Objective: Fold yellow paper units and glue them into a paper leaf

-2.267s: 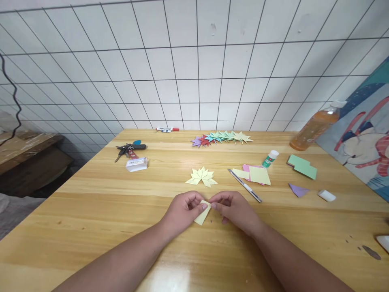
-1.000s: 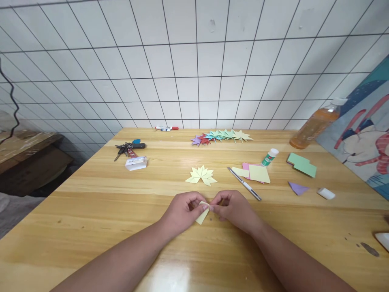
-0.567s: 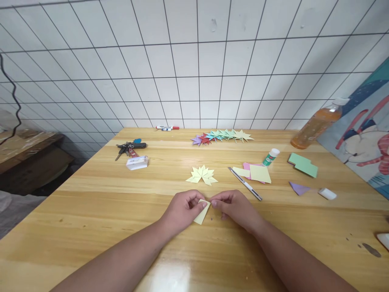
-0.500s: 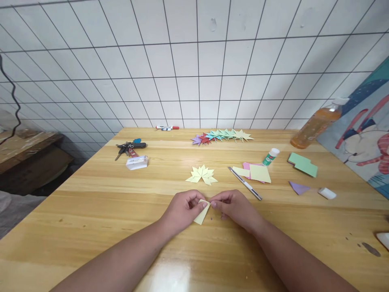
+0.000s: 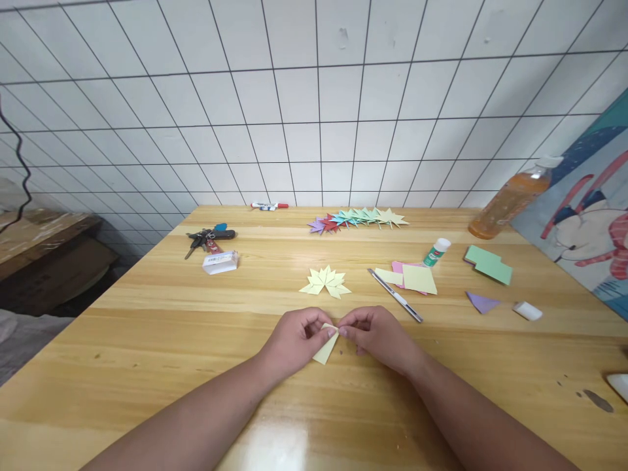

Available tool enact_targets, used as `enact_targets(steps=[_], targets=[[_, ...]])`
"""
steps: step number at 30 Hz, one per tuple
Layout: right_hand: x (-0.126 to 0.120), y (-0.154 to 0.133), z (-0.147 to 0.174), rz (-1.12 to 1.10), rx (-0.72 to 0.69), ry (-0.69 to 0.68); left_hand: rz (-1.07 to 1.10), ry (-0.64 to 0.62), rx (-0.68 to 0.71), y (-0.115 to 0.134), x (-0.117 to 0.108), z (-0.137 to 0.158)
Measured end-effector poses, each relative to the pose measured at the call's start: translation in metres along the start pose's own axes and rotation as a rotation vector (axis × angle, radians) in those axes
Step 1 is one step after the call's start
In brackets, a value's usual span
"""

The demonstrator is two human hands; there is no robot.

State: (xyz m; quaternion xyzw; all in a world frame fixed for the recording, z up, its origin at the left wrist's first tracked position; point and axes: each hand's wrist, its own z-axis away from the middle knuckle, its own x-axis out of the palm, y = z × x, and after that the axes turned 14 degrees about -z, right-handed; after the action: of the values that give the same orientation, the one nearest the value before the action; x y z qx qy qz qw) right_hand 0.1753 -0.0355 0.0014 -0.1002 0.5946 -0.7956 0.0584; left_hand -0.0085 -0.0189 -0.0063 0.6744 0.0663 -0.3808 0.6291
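Note:
Between my two hands is a small piece of folded pale yellow paper [image 5: 324,352], its lower end pointing down toward me. My left hand [image 5: 301,333] pinches it between thumb and fingers. The thumb and forefinger of my right hand [image 5: 375,332] close on its upper right corner; the other fingers are curled under. Just beyond the hands lies a fan of folded yellow paper points [image 5: 326,282]. A utility knife [image 5: 395,296] rests slantwise beyond my right hand.
A glue stick [image 5: 436,252] stands by stacked yellow and pink paper [image 5: 420,279]. Right are green paper [image 5: 492,265], a purple triangle [image 5: 482,302], an eraser [image 5: 528,311] and a bottle [image 5: 513,201]. Coloured paper leaves [image 5: 360,219], markers [image 5: 269,207], keys [image 5: 209,239] and a small box [image 5: 220,263] lie farther back.
My right fingertips have shifted very slightly left on the paper's corner. Otherwise the hands and the things on the table keep their places.

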Motion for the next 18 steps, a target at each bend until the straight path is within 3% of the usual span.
enact_targets(steps=[18], targets=[[0.0031,-0.0064,0.0043,0.046,0.004,0.018,-0.02,0.004,0.019,0.002,0.0002,0.0011]])
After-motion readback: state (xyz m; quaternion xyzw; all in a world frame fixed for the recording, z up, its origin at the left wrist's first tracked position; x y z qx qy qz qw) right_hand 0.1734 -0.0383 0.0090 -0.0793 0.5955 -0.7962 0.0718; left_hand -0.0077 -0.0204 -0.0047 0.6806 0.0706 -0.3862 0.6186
